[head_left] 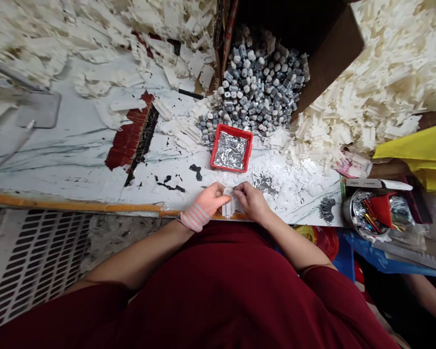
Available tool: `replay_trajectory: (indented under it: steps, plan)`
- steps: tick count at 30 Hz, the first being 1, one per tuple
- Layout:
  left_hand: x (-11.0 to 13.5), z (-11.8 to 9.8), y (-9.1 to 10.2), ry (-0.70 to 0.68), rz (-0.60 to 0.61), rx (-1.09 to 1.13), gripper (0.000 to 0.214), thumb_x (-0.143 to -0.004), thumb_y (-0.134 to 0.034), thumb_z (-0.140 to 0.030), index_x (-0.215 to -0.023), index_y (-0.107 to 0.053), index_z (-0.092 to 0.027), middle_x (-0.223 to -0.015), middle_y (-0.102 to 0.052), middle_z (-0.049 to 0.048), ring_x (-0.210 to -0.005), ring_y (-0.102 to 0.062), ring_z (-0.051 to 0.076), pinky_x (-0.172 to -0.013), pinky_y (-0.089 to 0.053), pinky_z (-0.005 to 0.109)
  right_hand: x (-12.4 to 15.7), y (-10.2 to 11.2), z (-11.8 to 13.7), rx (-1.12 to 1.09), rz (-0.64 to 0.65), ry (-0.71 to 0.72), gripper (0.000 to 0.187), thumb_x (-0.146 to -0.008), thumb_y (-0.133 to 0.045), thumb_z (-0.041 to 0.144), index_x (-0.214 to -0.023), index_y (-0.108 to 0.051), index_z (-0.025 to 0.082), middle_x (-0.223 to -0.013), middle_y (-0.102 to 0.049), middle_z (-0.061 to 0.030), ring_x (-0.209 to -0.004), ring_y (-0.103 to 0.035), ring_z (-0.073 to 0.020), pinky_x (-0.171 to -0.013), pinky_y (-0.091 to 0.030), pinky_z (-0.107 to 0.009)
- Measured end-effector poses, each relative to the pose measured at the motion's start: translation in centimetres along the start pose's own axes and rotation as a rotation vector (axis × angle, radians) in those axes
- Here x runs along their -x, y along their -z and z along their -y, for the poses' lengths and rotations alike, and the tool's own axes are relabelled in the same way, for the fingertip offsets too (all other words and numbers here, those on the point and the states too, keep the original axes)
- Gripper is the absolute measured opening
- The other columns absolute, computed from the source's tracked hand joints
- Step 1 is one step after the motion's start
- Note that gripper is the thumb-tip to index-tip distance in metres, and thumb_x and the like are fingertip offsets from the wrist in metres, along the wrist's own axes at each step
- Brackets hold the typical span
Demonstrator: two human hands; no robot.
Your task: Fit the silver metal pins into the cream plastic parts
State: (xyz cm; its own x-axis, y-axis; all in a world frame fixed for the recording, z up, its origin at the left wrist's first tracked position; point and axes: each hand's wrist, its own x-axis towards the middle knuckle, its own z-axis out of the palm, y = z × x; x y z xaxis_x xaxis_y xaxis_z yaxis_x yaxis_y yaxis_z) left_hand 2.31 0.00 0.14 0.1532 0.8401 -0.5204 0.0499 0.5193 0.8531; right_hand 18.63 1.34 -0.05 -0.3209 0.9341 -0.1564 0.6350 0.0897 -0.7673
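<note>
My left hand [206, 206], in a salmon-pink striped knit glove, and my right hand [252, 202], bare, both pinch a small white plastic part [228, 206] at the table's near edge. Its middle is partly hidden by my fingers. Just beyond my hands stands a red square tray [231, 127], lined with foil and holding many small silvery metal pieces. Behind it, a heap of grey and white cylindrical parts [256, 87] spills from a cardboard box [334, 53]. White plastic pieces [385, 102] lie in large drifts on both sides.
The worn, white marble-patterned tabletop [76, 150] has peeling dark-red patches and an orange front edge [76, 207]. On the right stand a metal pot [352, 211] with foil and red items, and yellow plastic sheeting [417, 155]. Another person's forearm [430, 298] shows at lower right.
</note>
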Motion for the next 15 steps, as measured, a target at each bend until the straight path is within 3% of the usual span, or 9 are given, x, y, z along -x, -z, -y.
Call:
replay_trajectory:
  steps: [7, 15]
  plan:
    - [0.4, -1.4, -0.4, 0.09, 0.058, 0.212, 0.017, -0.068, -0.059, -0.018, -0.074, -0.044, -0.018, -0.054, -0.05, -0.0066, -0.047, -0.048, 0.01, -0.046, -0.035, 0.022, 0.1, 0.5, -0.1, 0.022, -0.007, 0.002, 0.016, -0.089, -0.047, 0.034, -0.087, -0.054, 0.02, -0.08, -0.063, -0.0024, -0.074, -0.058, -0.0156, -0.07, -0.043, -0.027]
    - [0.3, -1.6, -0.3, 0.118, 0.09, 0.332, 0.021, -0.067, -0.063, -0.021, -0.075, -0.044, -0.018, -0.056, -0.052, -0.006, -0.049, -0.049, 0.009, -0.046, -0.034, 0.021, -0.7, 2.1, -1.5, 0.01, 0.172, 0.111, 0.017, -0.09, -0.051, 0.033, -0.095, -0.061, 0.02, -0.091, -0.065, -0.0029, -0.08, -0.059, -0.0148, -0.075, -0.046, -0.027]
